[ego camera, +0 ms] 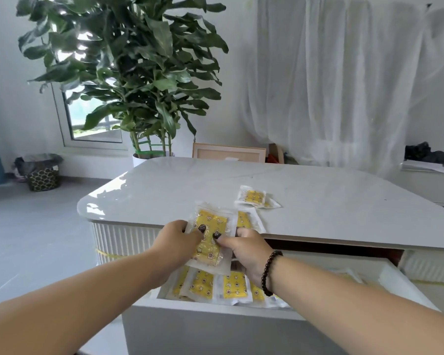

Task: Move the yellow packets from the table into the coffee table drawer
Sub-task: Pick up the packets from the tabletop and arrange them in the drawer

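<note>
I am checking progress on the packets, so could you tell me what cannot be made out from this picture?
All in the head view:
- Drawer contents: both hands and the held packet cover the middle; the full count is hidden.
- Packet on the table: partly behind the held one and the right hand.
- Held stack: one packet or several, cannot tell.
- Far packet: print too small; possibly two overlapping.
- Left hand: fingers hidden behind the packet.

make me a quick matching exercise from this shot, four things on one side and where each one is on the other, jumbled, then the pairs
Things
1. held packet
2. far packet
3. bead bracelet
4. patterned basket

Places
A. on the floor by the window
B. gripped by the left hand and right hand
C. around the right wrist
D. lying on the tabletop

Pairs: 1-B, 2-D, 3-C, 4-A
</note>
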`<state>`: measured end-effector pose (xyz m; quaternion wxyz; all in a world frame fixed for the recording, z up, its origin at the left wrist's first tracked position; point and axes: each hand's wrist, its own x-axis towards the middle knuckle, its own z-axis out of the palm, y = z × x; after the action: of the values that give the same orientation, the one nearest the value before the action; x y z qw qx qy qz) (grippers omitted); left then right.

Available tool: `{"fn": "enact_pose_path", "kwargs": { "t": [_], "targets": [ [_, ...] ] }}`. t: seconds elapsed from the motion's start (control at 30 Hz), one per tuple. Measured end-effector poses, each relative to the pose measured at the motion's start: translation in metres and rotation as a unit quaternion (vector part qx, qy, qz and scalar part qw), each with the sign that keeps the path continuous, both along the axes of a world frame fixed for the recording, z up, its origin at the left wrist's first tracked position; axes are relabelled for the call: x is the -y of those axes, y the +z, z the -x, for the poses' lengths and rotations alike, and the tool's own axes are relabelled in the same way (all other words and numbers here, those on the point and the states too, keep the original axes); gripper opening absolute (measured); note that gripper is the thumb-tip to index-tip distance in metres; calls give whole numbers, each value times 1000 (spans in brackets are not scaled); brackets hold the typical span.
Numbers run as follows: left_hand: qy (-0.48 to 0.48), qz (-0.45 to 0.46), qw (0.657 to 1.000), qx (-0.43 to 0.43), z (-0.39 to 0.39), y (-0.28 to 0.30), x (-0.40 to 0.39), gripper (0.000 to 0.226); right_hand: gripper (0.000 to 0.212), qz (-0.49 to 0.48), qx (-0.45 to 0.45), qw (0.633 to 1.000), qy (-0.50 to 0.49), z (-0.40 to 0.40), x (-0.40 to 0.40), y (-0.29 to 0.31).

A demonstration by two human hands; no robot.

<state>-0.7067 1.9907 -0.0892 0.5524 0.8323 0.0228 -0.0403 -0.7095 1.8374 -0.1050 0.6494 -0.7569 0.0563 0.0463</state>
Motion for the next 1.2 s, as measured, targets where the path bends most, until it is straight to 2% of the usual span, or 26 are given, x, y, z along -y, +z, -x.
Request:
{"fn": "enact_pose_path", "kwargs": {
  "t": [0.13,0.2,0.23,0.33,0.4,0.47,0.57,0.67,0.77,0.9,0.93,1.03,1.2],
  "targets": [
    [25,-43,998,32,-6,6,-17,3,16,34,-41,999,3,-16,-13,-15],
    [42,-48,997,55,-12,6,-26,37,16,114,-93,989,21,-22,-18,-20],
    [51,-44,996,61,-17,6,-30,46,17,170,-117,978,37,-25,-20,-20],
    [58,-16,996,65,-24,7,-36,49,8,357,-133,918,110,-38,-28,-16],
    [52,-12,997,63,-28,4,-37,49,36,408,-148,891,129,-53,-37,-20],
    [45,-12,997,62,-32,2,-37,48,46,440,-171,870,142,-73,-45,-29],
    [33,-14,998,55,-38,-4,-37,46,52,454,-162,864,141,-93,-56,-43],
    [26,-5,999,42,-44,-9,-39,44,51,423,-163,884,113,-104,-64,-55],
    [22,14,999,28,-51,-13,-41,42,52,417,-170,888,94,-107,-67,-67],
    [20,34,999,5,-57,-18,-40,42,57,479,-157,859,88,-116,-63,-87],
    [18,33,999,1,-58,-19,-38,42,55,491,-155,854,81,-120,-61,-93],
    [7,24,1000,-2,-57,-20,-34,40,39,468,-144,871,36,-122,-62,-100],
    [2,23,1000,3,-53,-16,-26,38,27,504,-92,859,9,-113,-67,-98]
  ]
}}
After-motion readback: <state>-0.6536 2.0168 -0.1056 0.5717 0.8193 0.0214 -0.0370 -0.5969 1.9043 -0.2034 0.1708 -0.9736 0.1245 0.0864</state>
